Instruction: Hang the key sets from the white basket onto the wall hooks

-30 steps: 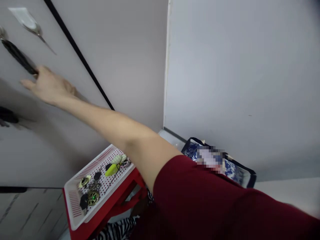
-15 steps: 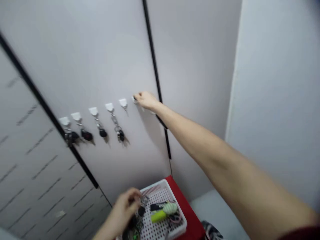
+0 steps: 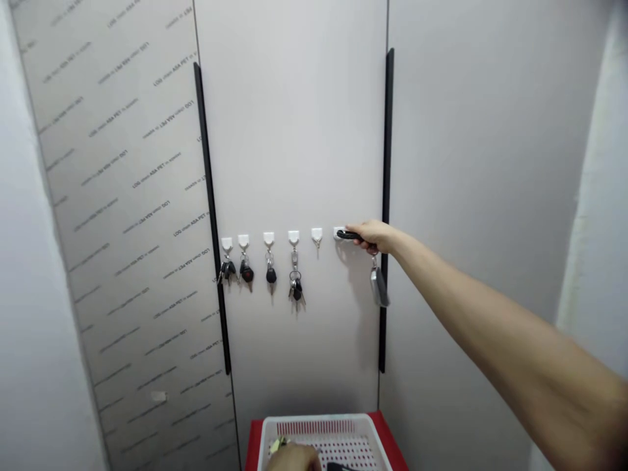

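Observation:
My right hand [image 3: 373, 235] pinches a black strap loop [image 3: 349, 235] against the rightmost white hook [image 3: 338, 233] on the panel. From the strap, below my fingers, hangs a grey and black car key fob [image 3: 379, 286]. Whether the loop is over the hook cannot be told. At the bottom edge, my left hand [image 3: 294, 458] is over the white perforated basket [image 3: 321, 417], its fingers mostly hidden. Beside it lies something yellow-green [image 3: 277, 445]. A dark item [image 3: 338, 467] shows partly in the basket.
Several key bunches hang on the hooks to the left, among them one with a black key [image 3: 271, 275]. A single small key [image 3: 318, 246] hangs nearest my right hand. Black handle strips [image 3: 212, 196] edge the panel. The basket stands on a red surface [image 3: 390, 445].
My view has levelled and swung, so the hooks sit lower and further right. The strap and hanging fob now show at my right hand. The left hand is lower in view, over the basket.

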### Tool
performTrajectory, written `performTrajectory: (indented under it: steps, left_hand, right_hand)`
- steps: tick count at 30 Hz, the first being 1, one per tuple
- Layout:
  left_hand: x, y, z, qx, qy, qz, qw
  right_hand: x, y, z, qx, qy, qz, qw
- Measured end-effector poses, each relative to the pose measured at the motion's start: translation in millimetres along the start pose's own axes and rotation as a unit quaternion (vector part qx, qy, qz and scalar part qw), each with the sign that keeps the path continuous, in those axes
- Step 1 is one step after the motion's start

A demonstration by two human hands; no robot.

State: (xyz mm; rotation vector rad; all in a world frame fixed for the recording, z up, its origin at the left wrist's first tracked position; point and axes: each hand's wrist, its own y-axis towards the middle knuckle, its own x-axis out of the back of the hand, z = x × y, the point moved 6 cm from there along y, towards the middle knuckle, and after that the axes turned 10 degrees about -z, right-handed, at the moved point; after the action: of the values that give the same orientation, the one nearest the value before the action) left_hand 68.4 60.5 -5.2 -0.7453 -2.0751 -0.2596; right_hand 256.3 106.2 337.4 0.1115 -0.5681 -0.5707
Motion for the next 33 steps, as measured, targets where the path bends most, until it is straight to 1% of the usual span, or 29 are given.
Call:
performTrajectory:
  steps: [2, 4, 6, 8, 11, 14, 15, 17, 19, 21, 22, 23, 24, 25, 26, 27, 29, 30, 31, 33]
  left_hand:
    - [7.4, -4.9, -2.9, 0.019, 0.021, -0.021, 0.999]
    - [18.0, -9.8, -8.6, 0.025, 0.029, -0.041, 0.998]
    - [31.0, -13.7, -14.9, 0.019, 0.031, -0.063, 0.997]
    - [43.5, -16.7, -19.4, 0.008, 0.035, -0.083, 0.996]
    - [56.0, -20.8, -20.9, -0.006, 0.035, -0.095, 0.995]
    - [59.5, -24.6, -17.6, -0.003, 0.037, -0.096, 0.995]
    - [59.0, -25.5, -16.3, -0.001, 0.037, -0.096, 0.995]
    - [56.2, -26.5, -14.4, -0.002, 0.034, -0.093, 0.995]
    - [54.1, -25.5, -13.6, -0.007, 0.024, -0.088, 0.996]
    - [59.7, -22.2, -14.2, -0.015, 0.004, -0.1, 0.995]
    - [67.6, -19.7, -15.2, -0.022, -0.014, -0.119, 0.993]
    - [79.6, -16.9, -16.3, -0.029, -0.038, -0.148, 0.988]
    - [95.5, -14.0, -17.2, -0.035, -0.067, -0.186, 0.98]
    - [114.6, -11.4, -18.0, -0.039, -0.097, -0.229, 0.968]
    - [135.8, -9.1, -18.3, -0.037, -0.125, -0.274, 0.953]
    - [157.7, -7.2, -18.8, -0.032, -0.145, -0.32, 0.936]
    - [199.3, -4.8, -21.9, -0.016, -0.152, -0.407, 0.9]
    - [217.1, -4.0, -25.5, -0.012, -0.145, -0.448, 0.882]
    - [232.1, -3.0, -30.9, -0.013, -0.134, -0.484, 0.864]
    - [251.2, 1.7, -44.0, -0.022, -0.108, -0.532, 0.839]
  right_hand:
    - [1.6, 3.9, 1.1, -0.008, -0.017, -0.028, 0.999]
    - [0.8, 6.0, 1.3, -0.02, -0.043, -0.036, 0.998]
    - [-3.2, 5.4, -2.1, -0.034, -0.057, -0.016, 0.998]
    - [-8.7, 2.5, -9.5, -0.049, -0.05, 0.017, 0.997]
    - [-17.5, -2.4, -24.0, -0.084, 0.011, 0.064, 0.994]
    - [-24.8, -2.4, -27.5, -0.096, 0.095, 0.082, 0.987]
    - [-25.8, -0.8, -24.8, -0.089, 0.104, 0.076, 0.988]
    - [-25.4, 3.0, -15.3, -0.061, 0.076, 0.048, 0.994]
    - [-22.5, 5.1, -3.3, -0.027, -0.007, 0.004, 1.0]
    - [-19.2, 2.2, 8.9, 0.018, -0.089, -0.044, 0.995]
    - [-18.9, -2.0, 13.4, 0.044, -0.116, -0.062, 0.99]
    - [-20.4, -8.1, 15.7, 0.072, -0.132, -0.071, 0.986]
    - [-24.8, -16.2, 15.0, 0.1, -0.139, -0.064, 0.983]
    - [-32.3, -25.9, 10.3, 0.123, -0.137, -0.041, 0.982]
    - [-42.7, -37.1, 1.4, 0.138, -0.134, -0.006, 0.981]
    - [-56.1, -49.5, -11.8, 0.142, -0.128, 0.042, 0.981]
    - [-88.2, -77.1, -48.2, 0.117, -0.102, 0.148, 0.977]
    - [-104.0, -91.1, -68.5, 0.104, -0.099, 0.182, 0.973]
    - [-119.5, -104.9, -87.8, 0.1, -0.091, 0.207, 0.969]
    - [-148.4, -131.2, -126.5, 0.082, -0.091, 0.248, 0.961]
